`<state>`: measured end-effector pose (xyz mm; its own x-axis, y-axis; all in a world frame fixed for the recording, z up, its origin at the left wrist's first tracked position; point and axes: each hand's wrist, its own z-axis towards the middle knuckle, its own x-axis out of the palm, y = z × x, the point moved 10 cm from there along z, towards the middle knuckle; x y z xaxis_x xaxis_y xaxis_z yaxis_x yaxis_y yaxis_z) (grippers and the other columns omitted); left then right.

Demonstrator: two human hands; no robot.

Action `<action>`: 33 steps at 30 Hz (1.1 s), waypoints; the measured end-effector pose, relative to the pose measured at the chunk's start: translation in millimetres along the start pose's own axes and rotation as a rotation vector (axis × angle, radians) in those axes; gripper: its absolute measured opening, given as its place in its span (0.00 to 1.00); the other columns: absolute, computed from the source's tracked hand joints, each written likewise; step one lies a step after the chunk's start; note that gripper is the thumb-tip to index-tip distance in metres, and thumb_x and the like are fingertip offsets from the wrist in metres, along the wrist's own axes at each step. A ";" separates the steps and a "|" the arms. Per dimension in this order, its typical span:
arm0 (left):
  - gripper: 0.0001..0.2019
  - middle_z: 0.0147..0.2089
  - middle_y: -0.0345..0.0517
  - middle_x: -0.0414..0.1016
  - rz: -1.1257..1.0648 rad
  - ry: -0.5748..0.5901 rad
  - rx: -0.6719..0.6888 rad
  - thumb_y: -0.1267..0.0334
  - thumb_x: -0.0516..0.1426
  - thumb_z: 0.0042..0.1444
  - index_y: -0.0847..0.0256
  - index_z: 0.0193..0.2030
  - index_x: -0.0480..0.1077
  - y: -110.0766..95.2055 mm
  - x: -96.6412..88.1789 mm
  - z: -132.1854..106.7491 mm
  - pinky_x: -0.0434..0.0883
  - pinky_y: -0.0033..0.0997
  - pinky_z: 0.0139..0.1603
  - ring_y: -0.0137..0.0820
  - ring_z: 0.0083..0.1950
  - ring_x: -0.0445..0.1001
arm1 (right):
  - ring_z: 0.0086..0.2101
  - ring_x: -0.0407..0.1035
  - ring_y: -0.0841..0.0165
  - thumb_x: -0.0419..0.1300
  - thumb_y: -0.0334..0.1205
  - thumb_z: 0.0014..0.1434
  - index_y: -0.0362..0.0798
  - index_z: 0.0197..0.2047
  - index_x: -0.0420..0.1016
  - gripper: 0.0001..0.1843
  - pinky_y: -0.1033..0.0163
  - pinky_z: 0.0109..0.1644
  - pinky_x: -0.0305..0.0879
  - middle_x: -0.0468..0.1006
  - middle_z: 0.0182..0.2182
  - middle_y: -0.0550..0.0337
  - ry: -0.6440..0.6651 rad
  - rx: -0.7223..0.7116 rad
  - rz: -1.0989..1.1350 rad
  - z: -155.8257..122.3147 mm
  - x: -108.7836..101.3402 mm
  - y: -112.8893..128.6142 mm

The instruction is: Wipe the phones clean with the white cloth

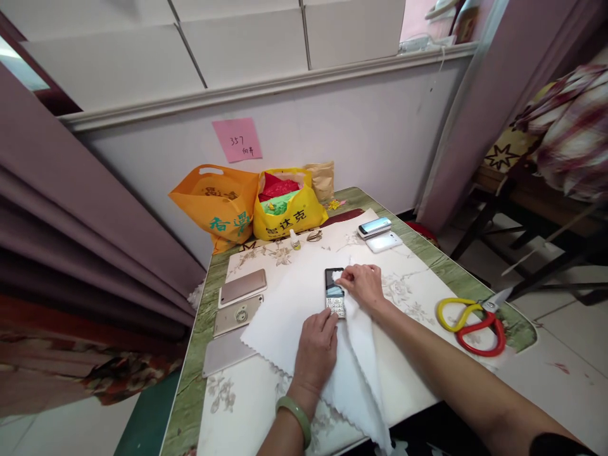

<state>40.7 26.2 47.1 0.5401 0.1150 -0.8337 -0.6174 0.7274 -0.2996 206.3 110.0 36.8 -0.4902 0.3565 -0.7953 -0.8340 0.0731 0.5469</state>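
A black keypad phone (335,303) with a dark screen and white keys lies face up on a white cloth (280,316) with a scalloped edge. At the phone's lower end, my left hand (317,348) holds it down with its fingertips. A green bangle (295,415) circles that wrist. My right hand (363,285) pinches a folded-over part of the cloth, with its tip against the phone's screen. The loose fold hangs down toward the table's near edge. My left thumb is hidden.
Several phones lie flat at the left, including a rose one (243,286); a silver phone (375,227) is at the back right. Scissors (475,320) sit near the right edge. Behind stand an orange bag (213,202), a yellow bag (289,218) and a small bottle (295,240).
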 end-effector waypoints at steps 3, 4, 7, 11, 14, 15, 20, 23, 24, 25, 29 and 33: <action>0.16 0.54 0.51 0.72 0.005 -0.003 0.008 0.74 0.52 0.60 0.59 0.54 0.67 0.5 0.3 -1.0 0.72 0.46 0.53 0.38 0.51 0.71 | 0.36 0.67 0.65 0.61 0.48 0.60 0.52 0.28 0.76 0.13 0.54 0.51 0.43 0.78 0.28 0.62 -0.038 0.022 -0.066 25.2 6.8 0.0; 0.16 0.54 0.51 0.72 0.005 -0.001 0.011 0.74 0.51 0.61 0.59 0.54 0.67 0.6 0.6 -1.2 0.72 0.46 0.52 0.38 0.51 0.71 | 0.36 0.66 0.65 0.60 0.47 0.61 0.52 0.28 0.76 0.12 0.53 0.51 0.43 0.78 0.29 0.61 -0.051 0.022 -0.083 29.4 8.4 1.6; 0.15 0.53 0.51 0.72 0.008 0.003 0.010 0.73 0.52 0.61 0.59 0.53 0.67 0.5 1.0 -1.5 0.72 0.45 0.52 0.38 0.51 0.71 | 0.37 0.66 0.64 0.59 0.44 0.62 0.51 0.31 0.76 0.10 0.53 0.54 0.42 0.78 0.30 0.60 -0.088 -0.023 -0.113 25.3 9.6 12.1; 0.17 0.53 0.52 0.72 0.009 0.008 0.002 0.74 0.51 0.60 0.59 0.55 0.66 -0.5 0.9 -0.6 0.71 0.46 0.53 0.38 0.51 0.71 | 0.38 0.66 0.66 0.59 0.42 0.63 0.52 0.31 0.75 0.09 0.54 0.57 0.41 0.78 0.32 0.62 -0.018 -0.198 -0.040 -10.2 11.4 30.5; 0.16 0.53 0.51 0.72 0.007 0.006 -0.005 0.74 0.51 0.60 0.59 0.54 0.67 -1.2 -0.2 0.7 0.71 0.46 0.53 0.38 0.51 0.71 | 0.39 0.67 0.66 0.59 0.45 0.63 0.53 0.31 0.75 0.09 0.54 0.57 0.42 0.79 0.33 0.63 0.066 -0.297 0.029 -35.5 10.9 34.0; 0.16 0.53 0.51 0.72 0.008 0.004 -0.005 0.74 0.51 0.60 0.58 0.53 0.67 -1.5 -0.8 1.1 0.71 0.45 0.53 0.37 0.51 0.71 | 0.39 0.68 0.66 0.59 0.45 0.63 0.54 0.32 0.76 0.09 0.54 0.57 0.42 0.79 0.33 0.62 0.084 -0.299 0.038 -38.5 10.4 31.7; 0.16 0.53 0.51 0.72 0.011 0.012 -0.012 0.74 0.52 0.60 0.58 0.54 0.66 -1.5 -1.0 1.6 0.71 0.44 0.53 0.37 0.51 0.71 | 0.37 0.68 0.66 0.59 0.45 0.63 0.53 0.32 0.77 0.10 0.53 0.54 0.43 0.78 0.31 0.62 0.060 -0.147 -0.003 -7.1 9.8 13.3; 0.16 0.53 0.51 0.72 0.001 0.015 -0.009 0.75 0.52 0.59 0.58 0.53 0.67 -1.0 -0.7 0.4 0.71 0.44 0.53 0.37 0.52 0.71 | 0.37 0.67 0.66 0.58 0.44 0.63 0.52 0.32 0.77 0.10 0.54 0.52 0.43 0.78 0.31 0.61 0.015 -0.050 -0.061 20.0 13.2 12.5; 0.16 0.53 0.51 0.72 -0.002 0.015 -0.007 0.75 0.52 0.59 0.58 0.53 0.67 -0.9 -0.7 0.0 0.71 0.44 0.53 0.37 0.52 0.71 | 0.37 0.67 0.65 0.58 0.43 0.63 0.52 0.32 0.77 0.10 0.54 0.52 0.44 0.78 0.32 0.60 0.010 -0.039 -0.076 24.9 14.9 15.2; 0.16 0.53 0.50 0.72 -0.003 0.013 -0.006 0.75 0.52 0.59 0.58 0.52 0.67 -0.7 -0.8 -0.4 0.71 0.44 0.53 0.37 0.52 0.71 | 0.38 0.67 0.65 0.58 0.43 0.63 0.52 0.32 0.77 0.09 0.53 0.52 0.44 0.78 0.32 0.60 0.014 -0.045 -0.085 26.8 16.8 19.7; 0.18 0.53 0.50 0.72 0.013 0.000 -0.009 0.76 0.53 0.58 0.59 0.54 0.67 0.1 -1.3 -1.0 0.71 0.42 0.54 0.36 0.52 0.70 | 0.37 0.67 0.67 0.60 0.43 0.62 0.53 0.31 0.77 0.08 0.54 0.54 0.43 0.78 0.31 0.62 0.112 -0.233 -0.038 4.6 23.0 44.9; 0.19 0.54 0.51 0.72 0.014 -0.011 0.011 0.75 0.53 0.57 0.58 0.55 0.67 -0.8 -1.1 -0.7 0.71 0.43 0.54 0.37 0.53 0.70 | 0.37 0.68 0.68 0.61 0.45 0.61 0.54 0.32 0.77 0.07 0.54 0.58 0.42 0.79 0.32 0.64 0.209 -0.446 0.028 -36.2 13.5 51.5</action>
<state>40.2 25.0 47.9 0.5377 0.1329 -0.8326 -0.6189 0.7328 -0.2828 147.6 84.9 44.8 -0.5164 0.1551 -0.8422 -0.8245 -0.3557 0.4400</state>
